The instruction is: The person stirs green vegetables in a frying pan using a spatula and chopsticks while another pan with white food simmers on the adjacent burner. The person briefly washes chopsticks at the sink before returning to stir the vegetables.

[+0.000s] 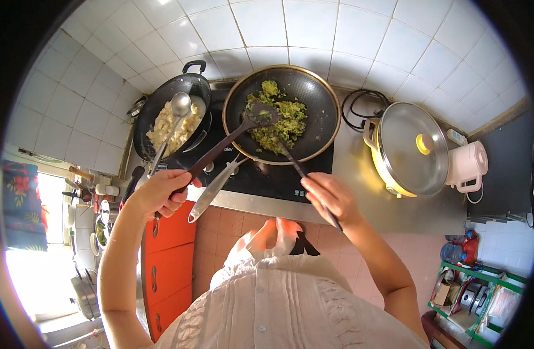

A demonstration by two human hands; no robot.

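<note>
My left hand point(167, 193) is closed round the dark handle of a spatula point(260, 115), whose slotted blade lies on chopped green and yellow food point(295, 120) in a large black wok with a honeycomb pattern point(323, 100). In my right hand point(332, 198) are dark chopsticks point(295, 163), their tips in the same food near the wok's near side. The wok's steel handle point(216, 189) points down to the left, touched by neither hand. To the left, a second black wok point(144, 126) holds pale lumpy food point(177, 133) with a metal ladle point(181, 104) resting in it.
Both woks stand on a black glass cooktop point(267, 181). On the steel counter point(406, 216) at right are a yellow electric pot with a glass lid point(406, 157), a coiled black cord point(352, 109) and a pink kettle point(465, 163). Orange drawers point(168, 270) stand below left; a tiled wall point(310, 24) rises behind.
</note>
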